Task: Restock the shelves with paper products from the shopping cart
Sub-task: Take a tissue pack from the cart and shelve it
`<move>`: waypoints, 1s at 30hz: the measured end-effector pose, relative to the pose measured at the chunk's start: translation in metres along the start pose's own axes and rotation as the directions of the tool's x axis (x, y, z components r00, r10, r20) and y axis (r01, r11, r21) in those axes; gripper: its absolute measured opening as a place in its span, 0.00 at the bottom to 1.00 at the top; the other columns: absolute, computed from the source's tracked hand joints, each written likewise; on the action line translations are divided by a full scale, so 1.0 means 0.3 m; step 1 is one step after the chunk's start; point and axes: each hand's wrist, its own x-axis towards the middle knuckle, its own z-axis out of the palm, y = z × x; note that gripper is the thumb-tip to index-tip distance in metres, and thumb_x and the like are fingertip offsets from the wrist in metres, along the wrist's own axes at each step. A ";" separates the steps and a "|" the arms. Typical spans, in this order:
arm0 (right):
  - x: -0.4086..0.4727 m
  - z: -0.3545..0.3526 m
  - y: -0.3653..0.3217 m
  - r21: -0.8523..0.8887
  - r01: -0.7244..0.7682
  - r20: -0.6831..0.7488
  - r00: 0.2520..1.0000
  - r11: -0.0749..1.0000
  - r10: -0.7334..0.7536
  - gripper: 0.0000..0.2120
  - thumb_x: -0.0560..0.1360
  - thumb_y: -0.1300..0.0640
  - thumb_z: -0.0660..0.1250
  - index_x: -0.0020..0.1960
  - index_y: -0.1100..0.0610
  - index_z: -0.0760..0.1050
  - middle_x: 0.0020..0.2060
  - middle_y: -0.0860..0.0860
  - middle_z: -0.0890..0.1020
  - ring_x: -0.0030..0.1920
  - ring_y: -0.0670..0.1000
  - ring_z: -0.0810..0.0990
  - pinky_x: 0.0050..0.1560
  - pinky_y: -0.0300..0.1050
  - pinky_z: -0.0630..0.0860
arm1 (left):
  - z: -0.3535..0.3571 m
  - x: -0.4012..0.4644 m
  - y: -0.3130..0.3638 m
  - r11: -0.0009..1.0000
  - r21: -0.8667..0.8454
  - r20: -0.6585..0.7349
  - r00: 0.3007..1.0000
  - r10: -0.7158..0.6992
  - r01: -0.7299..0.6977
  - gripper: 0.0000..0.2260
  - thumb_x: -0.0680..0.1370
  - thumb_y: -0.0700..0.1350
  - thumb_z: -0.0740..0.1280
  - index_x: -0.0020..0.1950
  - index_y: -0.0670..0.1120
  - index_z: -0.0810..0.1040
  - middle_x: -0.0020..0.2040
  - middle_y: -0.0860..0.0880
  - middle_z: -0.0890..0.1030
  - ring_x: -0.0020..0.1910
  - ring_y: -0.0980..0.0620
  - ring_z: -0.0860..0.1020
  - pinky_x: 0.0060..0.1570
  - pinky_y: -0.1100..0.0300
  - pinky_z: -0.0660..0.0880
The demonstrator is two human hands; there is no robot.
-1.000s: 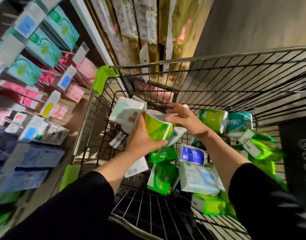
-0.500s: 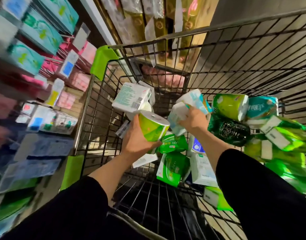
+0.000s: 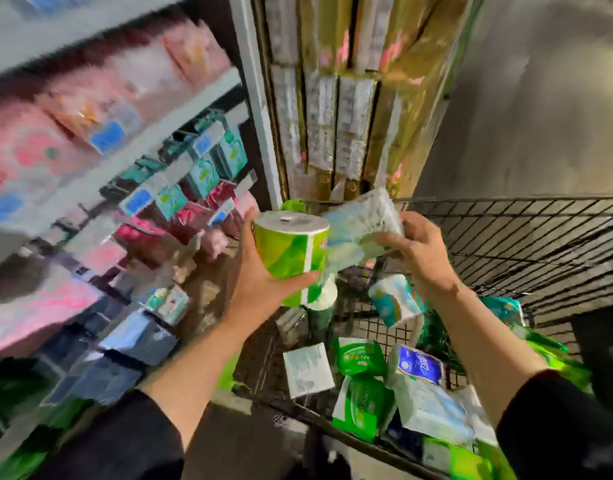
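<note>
My left hand (image 3: 260, 282) is wrapped around a green-wrapped roll (image 3: 291, 251), a squat cylinder in glossy lime film with a white paper top and a small core hole showing; my fingers curl under its lower edge and my thumb runs up its left side. My right hand (image 3: 419, 251) pinches a soft tissue pack (image 3: 360, 226), a pillowy rectangle in crinkled pale blue and white plastic, tilted and touching the roll's right side. Both sit raised above the wire shopping cart (image 3: 505, 237), whose black metal grid holds more packs below my forearms: green film pouches, a white pack with a dark blue label (image 3: 419, 365), a flat pale packet (image 3: 306, 370). The shelves (image 3: 125, 150) to my left are blurred, with pink and teal packages.
</note>
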 end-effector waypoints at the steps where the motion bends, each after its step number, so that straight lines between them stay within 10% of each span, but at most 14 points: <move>1: -0.016 0.054 -0.085 0.018 0.062 0.022 0.998 0.998 -0.063 0.25 0.59 0.52 0.78 0.48 0.66 0.75 0.40 0.60 0.81 0.40 0.58 0.80 0.41 0.56 0.78 | -0.077 -0.006 0.036 0.997 -0.019 -0.047 0.996 0.070 -0.071 0.56 0.59 0.48 0.83 0.76 0.57 0.49 0.71 0.58 0.63 0.67 0.63 0.65 0.67 0.68 0.63; 5: -0.101 0.296 -0.376 0.071 0.252 0.135 0.956 0.965 -0.259 0.20 0.61 0.55 0.77 0.47 0.64 0.76 0.39 0.62 0.81 0.40 0.61 0.81 0.41 0.59 0.78 | -0.393 -0.088 0.155 0.974 -0.014 -0.212 0.953 0.217 -0.225 0.56 0.56 0.56 0.82 0.74 0.64 0.50 0.73 0.55 0.65 0.70 0.58 0.67 0.69 0.62 0.65; 9: -0.186 0.536 -0.572 0.128 0.354 0.261 0.889 0.927 -0.376 0.21 0.62 0.58 0.76 0.48 0.70 0.75 0.38 0.63 0.80 0.34 0.51 0.79 0.32 0.42 0.75 | -0.655 -0.202 0.209 0.954 0.053 -0.310 0.903 0.297 -0.296 0.50 0.57 0.60 0.79 0.72 0.61 0.55 0.68 0.54 0.71 0.66 0.59 0.71 0.67 0.56 0.69; 14: -0.309 0.815 -0.757 0.254 0.427 0.385 0.778 0.868 -0.496 0.09 0.68 0.65 0.75 0.46 0.56 0.80 0.37 0.52 0.83 0.39 0.52 0.81 0.39 0.44 0.76 | -0.967 -0.356 0.272 0.940 0.224 -0.519 0.784 0.340 -0.259 0.48 0.57 0.66 0.75 0.71 0.66 0.54 0.68 0.58 0.70 0.64 0.58 0.72 0.62 0.60 0.70; 19: -0.351 1.003 -0.890 0.350 0.414 0.451 0.712 0.840 -0.539 0.13 0.71 0.66 0.72 0.55 0.65 0.78 0.48 0.59 0.85 0.46 0.57 0.85 0.44 0.46 0.82 | -1.177 -0.408 0.321 0.883 0.408 -0.581 0.680 0.447 -0.232 0.45 0.60 0.67 0.72 0.71 0.64 0.52 0.66 0.63 0.67 0.64 0.58 0.69 0.61 0.56 0.70; 22: -0.338 1.091 -0.926 0.376 0.390 0.467 0.703 0.840 -0.536 0.12 0.72 0.66 0.71 0.55 0.66 0.78 0.46 0.58 0.85 0.45 0.56 0.85 0.43 0.45 0.82 | -1.268 -0.408 0.321 0.872 0.451 -0.629 0.626 0.461 -0.190 0.43 0.61 0.66 0.73 0.70 0.64 0.54 0.60 0.78 0.61 0.61 0.61 0.68 0.58 0.58 0.71; 26: -0.272 1.164 -0.942 0.421 0.309 0.443 0.750 0.853 -0.491 0.12 0.73 0.63 0.71 0.55 0.67 0.78 0.45 0.58 0.85 0.44 0.54 0.83 0.41 0.44 0.80 | -1.331 -0.393 0.339 0.865 0.496 -0.723 0.520 0.455 -0.067 0.43 0.62 0.57 0.80 0.71 0.56 0.60 0.54 0.72 0.63 0.49 0.65 0.67 0.43 0.77 0.66; 30: -0.181 1.200 -0.950 0.474 0.216 0.398 0.812 0.853 -0.427 0.12 0.73 0.61 0.71 0.53 0.66 0.79 0.46 0.59 0.83 0.48 0.57 0.81 0.48 0.49 0.79 | -1.357 -0.301 0.386 0.852 0.521 -0.727 0.497 0.474 -0.049 0.43 0.62 0.56 0.80 0.70 0.53 0.61 0.53 0.64 0.67 0.52 0.59 0.69 0.51 0.62 0.70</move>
